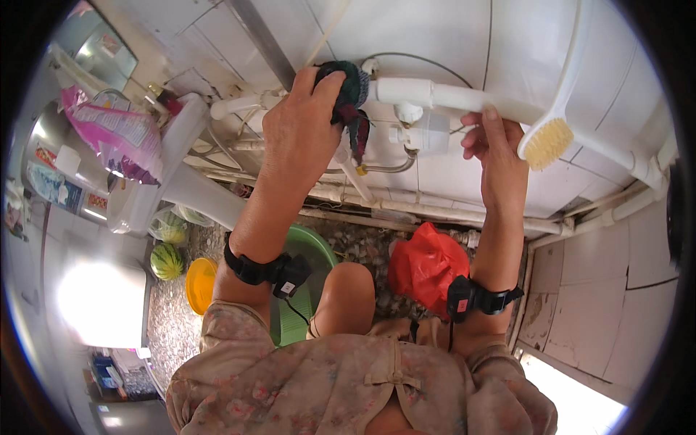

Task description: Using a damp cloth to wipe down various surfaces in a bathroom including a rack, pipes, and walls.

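Note:
My left hand (304, 130) is closed round a bunched dark cloth (349, 94), green and black with a reddish end hanging down. It presses the cloth to the white pipe (406, 92) along the tiled wall. Lower on the same pipe run, my right hand (500, 156) has its thumb tip at the pipe's underside. Its fingers are loosely curled and apart, with nothing seen in them. Right beside that hand hangs a white long-handled brush (549, 143) with yellowish bristles.
A white sink (174, 145) with a pink plastic bag (116, 134) stands at left. Below are a watermelon (167, 261), a yellow bowl (201, 286), a green basin (312, 243) and a red plastic bag (428, 264). A metal pipe (261, 36) slants beside my left hand.

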The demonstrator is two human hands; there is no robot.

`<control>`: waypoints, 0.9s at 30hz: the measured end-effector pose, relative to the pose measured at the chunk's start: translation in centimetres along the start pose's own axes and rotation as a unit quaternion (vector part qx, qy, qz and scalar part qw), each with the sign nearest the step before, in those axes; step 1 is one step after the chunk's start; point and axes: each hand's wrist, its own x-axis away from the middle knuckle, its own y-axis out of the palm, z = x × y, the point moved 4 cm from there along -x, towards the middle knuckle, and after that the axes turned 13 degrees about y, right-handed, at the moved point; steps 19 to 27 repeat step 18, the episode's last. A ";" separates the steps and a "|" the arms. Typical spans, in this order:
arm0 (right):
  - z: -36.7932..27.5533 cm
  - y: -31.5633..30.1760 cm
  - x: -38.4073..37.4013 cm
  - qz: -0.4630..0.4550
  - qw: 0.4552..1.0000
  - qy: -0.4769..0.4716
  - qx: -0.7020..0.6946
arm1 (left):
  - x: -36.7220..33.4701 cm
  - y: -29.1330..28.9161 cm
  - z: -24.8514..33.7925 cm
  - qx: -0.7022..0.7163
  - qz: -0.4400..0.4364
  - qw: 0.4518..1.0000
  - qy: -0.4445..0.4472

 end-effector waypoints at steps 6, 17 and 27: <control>0.7 -0.3 -0.4 0.018 1.000 0.016 0.003 | 4.9 -0.1 -2.4 0.031 0.071 0.995 0.068; 1.1 -0.1 -0.6 0.002 1.000 -0.015 0.004 | 7.2 -0.4 -9.1 0.088 0.128 0.984 -0.085; 1.1 -0.2 -0.6 -0.003 1.000 -0.019 0.009 | 6.7 0.6 -8.6 0.055 0.044 0.994 -0.084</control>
